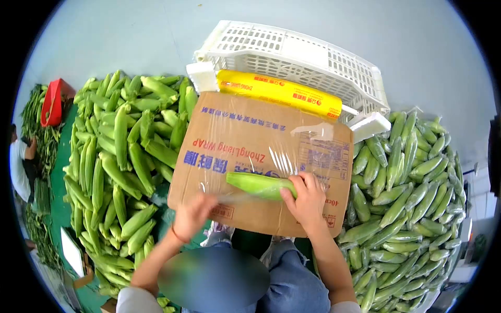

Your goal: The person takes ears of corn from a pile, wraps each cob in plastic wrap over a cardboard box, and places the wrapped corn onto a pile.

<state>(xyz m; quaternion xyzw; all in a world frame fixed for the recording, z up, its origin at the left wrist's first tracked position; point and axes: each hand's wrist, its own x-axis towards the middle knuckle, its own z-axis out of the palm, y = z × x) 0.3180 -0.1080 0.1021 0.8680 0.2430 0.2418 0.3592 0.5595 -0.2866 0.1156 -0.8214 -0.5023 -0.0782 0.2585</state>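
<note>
At centre frame, corn ear (253, 183) laid on carton (195, 125) | right grip (307, 198) closed on its right end | left grip (195, 215) blurred, opening cannot be told | film (284, 133) best drawn taut, corn ear steadied

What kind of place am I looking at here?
Probably a produce packing area: loose green corn ears heaped left, film-wrapped ears right, and a yellow roll of plastic film between.

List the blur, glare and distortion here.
Head view: left hand smeared, probably by motion; right hand, on the corn, crisper; film over the box glares; wide-angle bending, black corners; an oval blur covers part of the jeans.
</note>
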